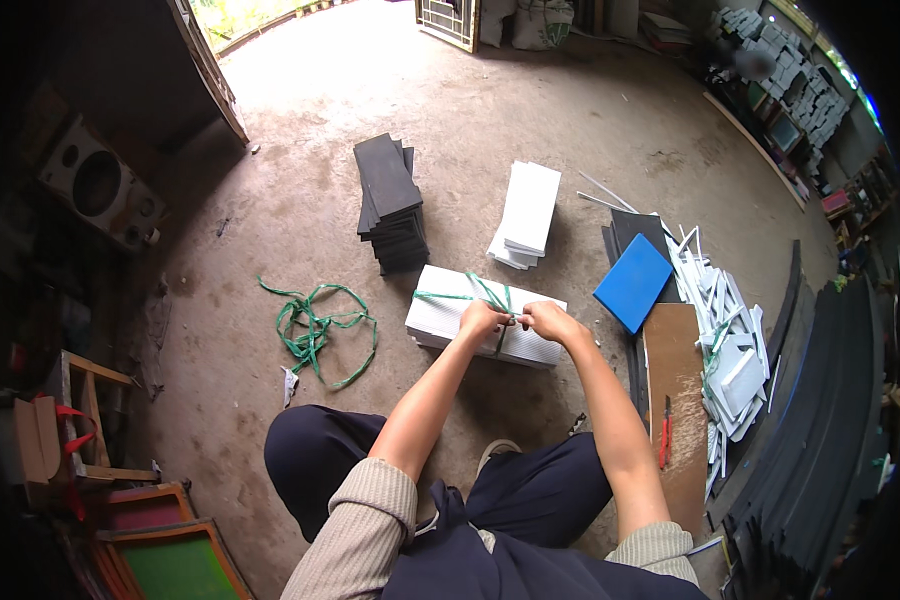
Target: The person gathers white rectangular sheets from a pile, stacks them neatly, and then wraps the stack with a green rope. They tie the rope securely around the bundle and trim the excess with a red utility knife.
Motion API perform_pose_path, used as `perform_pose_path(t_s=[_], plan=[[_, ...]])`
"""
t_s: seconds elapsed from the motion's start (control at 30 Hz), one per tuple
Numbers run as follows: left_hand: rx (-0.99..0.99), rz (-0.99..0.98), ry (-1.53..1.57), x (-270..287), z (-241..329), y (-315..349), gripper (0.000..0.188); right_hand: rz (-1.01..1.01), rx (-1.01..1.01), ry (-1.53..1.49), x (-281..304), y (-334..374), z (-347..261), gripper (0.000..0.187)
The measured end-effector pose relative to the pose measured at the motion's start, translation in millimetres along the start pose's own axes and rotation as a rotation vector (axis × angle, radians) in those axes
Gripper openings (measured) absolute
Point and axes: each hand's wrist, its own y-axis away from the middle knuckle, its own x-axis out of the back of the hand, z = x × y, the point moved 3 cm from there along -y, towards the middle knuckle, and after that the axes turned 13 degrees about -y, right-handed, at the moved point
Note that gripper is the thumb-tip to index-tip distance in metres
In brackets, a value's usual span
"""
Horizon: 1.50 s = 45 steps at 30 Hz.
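In front of me on the floor lies a bundle of white sheets point(437, 318), with green plastic twine point(443, 295) running lengthwise and crosswise around it. Above the middle of its top, my left hand point(483, 319) is closed with fingertips pinched on the twine where the strands cross. Just to its right, my right hand point(552, 322) pinches the same twine, its fingertips almost meeting those of the left. The fingers hide the exact crossing, so whether a knot is there cannot be seen. A loose tangle of green twine point(313, 332) lies left of the bundle.
Beyond the bundle stand a stack of black sheets point(387, 190) and a smaller white stack point(532, 205). To the right are a blue block point(634, 284), a brown board point(673, 350) bearing a red cutter knife point(665, 432), and white offcuts point(735, 350). Wooden frames point(175, 530) lean at lower left.
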Motion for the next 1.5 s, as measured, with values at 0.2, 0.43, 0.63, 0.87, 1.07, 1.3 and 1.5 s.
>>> perform_pose_path(t_s=[0.2, 0.43, 0.63, 0.87, 1.07, 1.3, 1.5], plan=[[-0.068, 0.063, 0.113, 2.7, -7.0, 1.7, 0.021, 0.109, 0.269, -0.12, 7.1, -8.0, -13.3, 0.023], [-0.175, 0.409, -0.395, 50.6, 6.1, 28.2, 0.024, 0.056, 0.147, -0.531, 9.9, -9.2, -6.1, 0.022], [-0.875, 0.45, -0.749, 74.2, 30.3, 15.0, 0.022, 0.003, 0.144, -0.623, 9.0, -16.0, -6.3, 0.022], [-0.903, 0.597, -0.981, 53.1, 17.1, -2.4, 0.02, 0.026, 0.076, -0.667, 9.4, -9.7, 8.4, 0.024], [-0.785, 0.39, -0.709, 55.4, 25.7, 6.6, 0.016, 0.016, 0.063, -0.537, 16.6, -3.4, 3.6, 0.027], [-0.493, 0.101, -0.317, 62.2, 16.5, 15.7, 0.028, 0.052, 0.11, -0.373, 34.7, 5.6, -30.9, 0.031], [-0.581, 0.367, 0.003, 33.7, 15.3, 38.9, 0.022, 0.108, 0.215, -0.515, 19.3, -13.3, -40.6, 0.031]])
